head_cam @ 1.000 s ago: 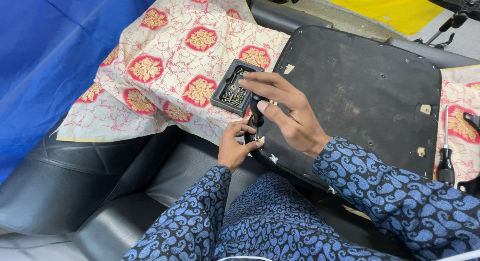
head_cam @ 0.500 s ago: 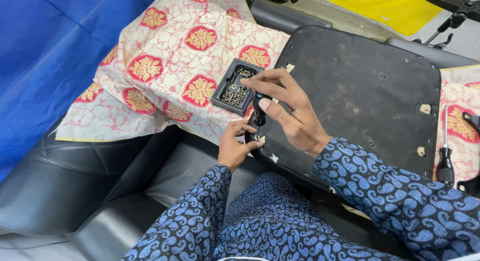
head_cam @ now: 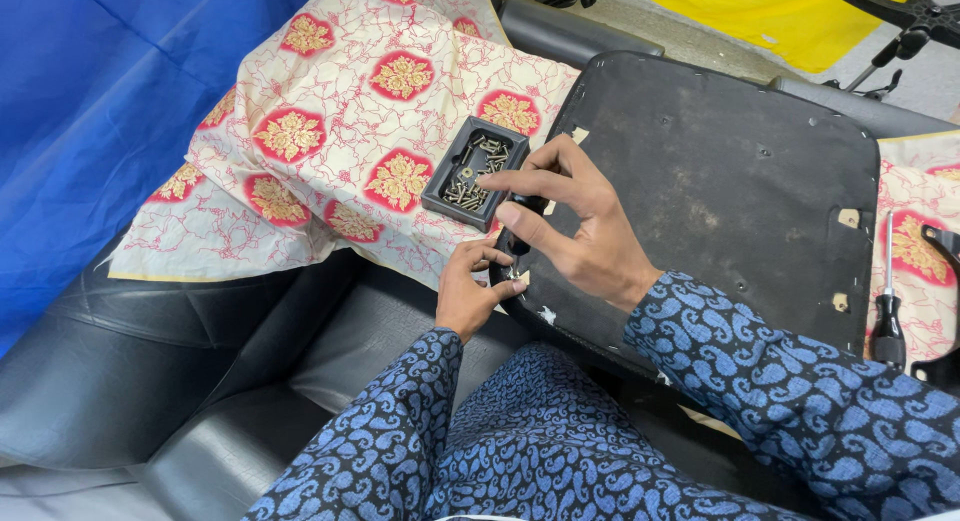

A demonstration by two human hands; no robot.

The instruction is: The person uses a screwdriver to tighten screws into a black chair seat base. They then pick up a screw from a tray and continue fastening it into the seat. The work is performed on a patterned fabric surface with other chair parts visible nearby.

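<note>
My right hand pinches a small black part between thumb and fingers at the left edge of a worn black seat board. Just below it, the fingertips of my left hand close on the lower end of the same part, against the board's rim. What the part is I cannot make out. Right beside my right fingertips, a small black tray holding several brass-coloured screws rests on a cream cloth with red flower medallions.
The seat board lies across a black leather sofa. A screwdriver with a black handle lies on patterned cloth at the right edge. Blue sheeting hangs at the left. A yellow sheet and chair base are at the back right.
My right hand's fingers have drawn back a little from the tray and closed tighter on the black part. My left hand has stayed at the board's edge.
</note>
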